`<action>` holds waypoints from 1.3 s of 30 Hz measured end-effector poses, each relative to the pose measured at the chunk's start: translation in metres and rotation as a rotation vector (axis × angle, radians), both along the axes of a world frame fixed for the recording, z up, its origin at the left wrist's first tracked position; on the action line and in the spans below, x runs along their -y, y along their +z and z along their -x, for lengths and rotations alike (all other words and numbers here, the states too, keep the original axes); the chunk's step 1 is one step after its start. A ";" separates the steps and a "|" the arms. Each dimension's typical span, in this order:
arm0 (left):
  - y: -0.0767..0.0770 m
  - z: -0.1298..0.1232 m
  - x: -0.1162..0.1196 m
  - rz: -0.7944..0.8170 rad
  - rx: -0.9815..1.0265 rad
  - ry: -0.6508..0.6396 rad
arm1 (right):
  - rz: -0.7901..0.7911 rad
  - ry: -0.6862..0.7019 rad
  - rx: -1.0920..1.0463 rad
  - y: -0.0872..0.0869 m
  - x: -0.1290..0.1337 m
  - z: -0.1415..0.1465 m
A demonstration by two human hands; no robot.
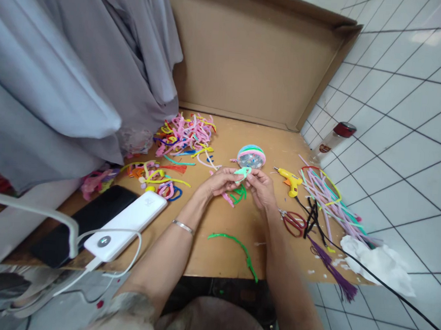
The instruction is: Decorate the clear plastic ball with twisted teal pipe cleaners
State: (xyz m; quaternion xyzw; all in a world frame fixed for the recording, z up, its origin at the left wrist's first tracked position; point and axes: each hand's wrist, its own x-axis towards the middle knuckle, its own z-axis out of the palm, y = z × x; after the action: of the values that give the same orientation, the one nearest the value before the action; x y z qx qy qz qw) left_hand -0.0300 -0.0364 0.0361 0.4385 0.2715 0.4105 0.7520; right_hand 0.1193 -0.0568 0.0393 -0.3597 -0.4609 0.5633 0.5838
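Note:
Both hands meet over the middle of the table around a small mint-green looped pipe cleaner point(244, 171). My left hand point(222, 181) pinches its left side, and my right hand point(260, 187) grips the right side. Just beyond them sits a round clear ball point(250, 157) wound with blue, green and pink bands. Under my fingers lie curled green pipe cleaner pieces point(238, 194) and a short pink piece point(227, 199). Nearer the table's front edge is a long, bent green pipe cleaner point(239, 242). The exact grip of the fingertips is partly hidden.
To the right lie a yellow glue gun point(291, 182), red-handled scissors point(293, 223), lilac pipe cleaners point(320, 188) and a purple tassel point(336, 270). A pink pile point(188, 134), white power bank point(126, 226) and black slab point(86, 223) occupy the left. Cardboard point(248, 55) stands behind.

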 end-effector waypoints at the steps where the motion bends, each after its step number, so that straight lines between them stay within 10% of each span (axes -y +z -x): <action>1: 0.000 0.000 0.000 -0.004 -0.003 -0.008 | 0.006 0.012 0.005 0.000 0.000 -0.001; 39: -0.002 -0.014 0.002 -0.090 -0.058 0.076 | 0.048 -0.044 -0.187 -0.017 -0.007 0.009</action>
State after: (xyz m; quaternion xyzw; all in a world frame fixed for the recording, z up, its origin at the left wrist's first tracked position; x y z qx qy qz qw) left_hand -0.0156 -0.0383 0.0337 0.4728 0.2910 0.4376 0.7073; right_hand 0.1105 -0.0502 0.0220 -0.3296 -0.3829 0.5924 0.6276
